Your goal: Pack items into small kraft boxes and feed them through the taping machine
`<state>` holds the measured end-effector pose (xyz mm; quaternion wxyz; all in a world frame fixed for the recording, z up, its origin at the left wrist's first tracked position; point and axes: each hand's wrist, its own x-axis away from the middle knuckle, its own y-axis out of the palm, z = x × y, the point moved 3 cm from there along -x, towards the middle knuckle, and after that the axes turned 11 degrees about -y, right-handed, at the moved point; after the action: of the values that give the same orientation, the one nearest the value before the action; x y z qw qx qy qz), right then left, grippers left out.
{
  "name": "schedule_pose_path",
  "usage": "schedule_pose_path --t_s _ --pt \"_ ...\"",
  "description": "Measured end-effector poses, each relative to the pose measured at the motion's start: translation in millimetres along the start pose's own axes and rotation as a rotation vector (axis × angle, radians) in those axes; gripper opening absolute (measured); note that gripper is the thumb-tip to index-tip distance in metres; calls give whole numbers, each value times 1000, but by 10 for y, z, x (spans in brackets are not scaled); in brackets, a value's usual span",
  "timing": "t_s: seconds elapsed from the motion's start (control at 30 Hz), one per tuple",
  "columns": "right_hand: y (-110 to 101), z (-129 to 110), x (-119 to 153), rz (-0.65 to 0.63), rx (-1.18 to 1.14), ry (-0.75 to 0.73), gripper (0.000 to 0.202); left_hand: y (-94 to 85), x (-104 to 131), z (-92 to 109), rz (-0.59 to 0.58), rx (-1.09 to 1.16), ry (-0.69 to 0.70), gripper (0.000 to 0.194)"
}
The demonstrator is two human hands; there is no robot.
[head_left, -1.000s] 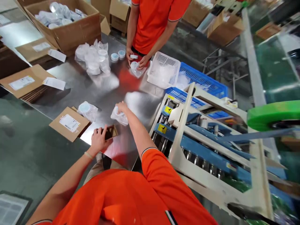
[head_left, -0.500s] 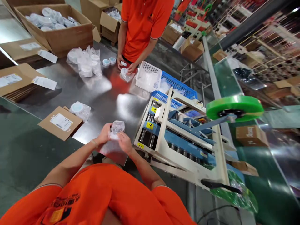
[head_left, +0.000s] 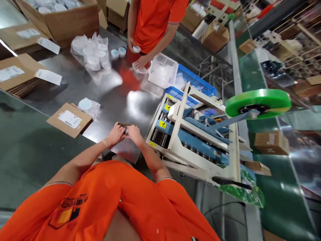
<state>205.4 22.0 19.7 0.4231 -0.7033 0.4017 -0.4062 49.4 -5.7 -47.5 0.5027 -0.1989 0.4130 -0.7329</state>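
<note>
From here I see the left hand (head_left: 115,134) and right hand (head_left: 134,134) with fingers curled around a small cardboard box (head_left: 124,126), gripping it between them at the metal table's (head_left: 105,103) near edge.

Table (head_left: 105,97) with carton sealer (head_left: 203,144) alongside

Far left: open carton (head_left: 72,25). Right of it: clustered bagged containers (head_left: 92,55), then two unbagged containers (head_left: 115,54). Nearer: single bagged container (head_left: 86,104) behind flat carton (head_left: 69,119). The sealer stands right; behind it, perforated basket (head_left: 163,72) left of plastic crate (head_left: 200,82).
</note>
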Motion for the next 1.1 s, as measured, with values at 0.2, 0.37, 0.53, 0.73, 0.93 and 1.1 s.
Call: schedule_pose_path --t_s 0.2,0.37,0.53,0.73,0.93,1.1 --pt "-75 519 346 386 -301 200 14 -85 -55 61 -52 -44 -26 56" --pt "240 455 158 211 -438 72 11 -74 -13 66 -61 -56 -14 70" --pt "183 555 311 103 -260 -164 12 -60 -41 81 -48 15 -9 72" --pt "388 522 506 -26 136 -286 23 26 -11 -125 15 499 -68 52" --pt "478 460 502 -31 161 -383 35 134 183 -645 -36 1036 -363 79" --pt "370 403 369 -144 71 -272 22 301 -143 -600 -95 728 -405 70"
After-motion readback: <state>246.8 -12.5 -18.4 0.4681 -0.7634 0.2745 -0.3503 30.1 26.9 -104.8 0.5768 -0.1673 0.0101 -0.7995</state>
